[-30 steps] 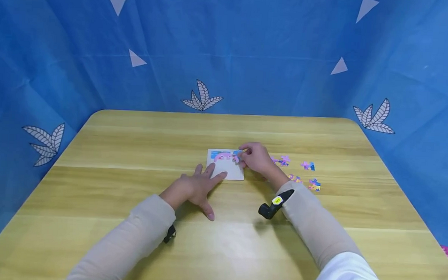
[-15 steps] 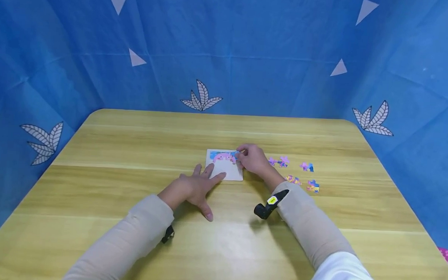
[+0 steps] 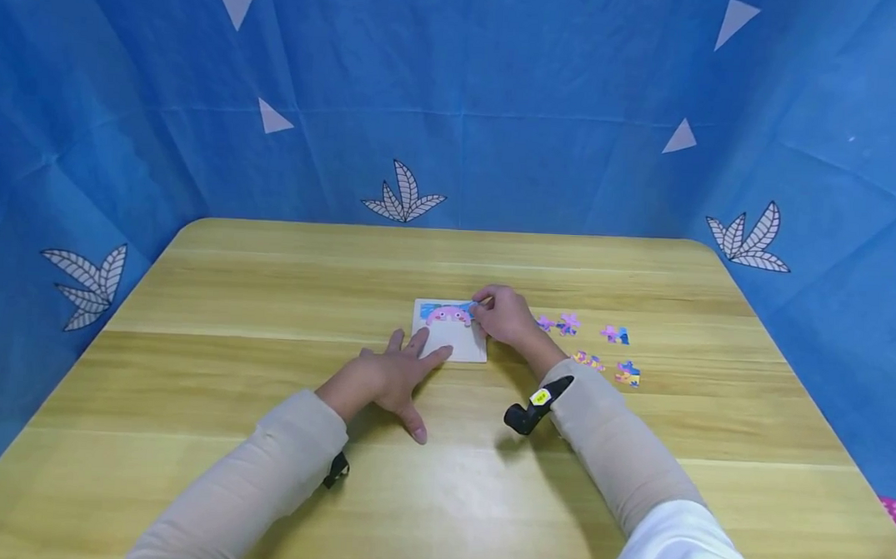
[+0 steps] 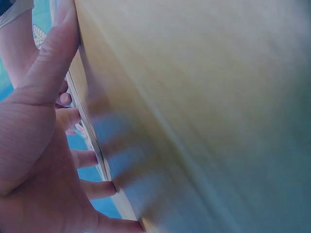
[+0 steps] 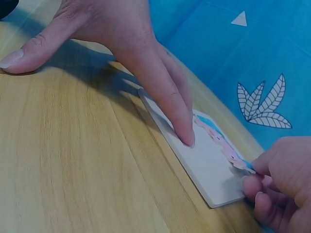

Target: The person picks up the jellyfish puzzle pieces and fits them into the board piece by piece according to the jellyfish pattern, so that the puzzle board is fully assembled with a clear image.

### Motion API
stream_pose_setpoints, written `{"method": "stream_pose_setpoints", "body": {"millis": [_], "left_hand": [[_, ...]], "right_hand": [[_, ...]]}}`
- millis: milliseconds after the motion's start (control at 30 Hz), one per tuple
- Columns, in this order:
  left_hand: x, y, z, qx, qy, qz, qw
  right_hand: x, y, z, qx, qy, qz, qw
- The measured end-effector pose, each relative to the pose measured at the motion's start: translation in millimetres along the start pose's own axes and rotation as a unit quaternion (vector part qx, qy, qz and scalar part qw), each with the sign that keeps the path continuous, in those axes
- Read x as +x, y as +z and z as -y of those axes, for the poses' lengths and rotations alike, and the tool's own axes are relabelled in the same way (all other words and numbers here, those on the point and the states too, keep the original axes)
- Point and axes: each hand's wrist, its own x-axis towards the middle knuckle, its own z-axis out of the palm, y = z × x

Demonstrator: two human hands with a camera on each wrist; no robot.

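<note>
Pinching puzzle piece (image 5: 244, 166) with right hand (image 3: 508, 317), at far right corner of board (image 3: 469, 347). Best match to pink strip (image 3: 446, 314), push flat. Left hand (image 3: 394, 377), fingers spread, gripping nothing: should press board gently.

From far I see the white board (image 3: 466, 344); the joined pieces (image 3: 446, 314) are pink and blue; the loose pieces (image 3: 628, 374) pink, blue, yellow; the table (image 3: 290, 285) yellowish, wood-grained; the cloth (image 3: 464, 72) blue with pale triangles (image 3: 236, 2).

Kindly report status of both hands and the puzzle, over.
Left hand spread, index finger on white puzzle board. Right hand pinching puzzle piece, board's far right corner. Laid pieces along far side only. Nothing seen blocking; loose pieces at right.
</note>
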Motion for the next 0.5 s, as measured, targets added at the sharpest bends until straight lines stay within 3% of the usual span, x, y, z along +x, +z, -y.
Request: {"method": "stream_pose_setpoints", "body": {"millis": [500], "left_hand": [[1.6, 1.2, 0.3, 0.004, 0.000, -0.004, 1.0000]], "right_hand": [[3.3, 4.1, 1.2, -0.052, 0.003, -0.031, 0.9981]]}}
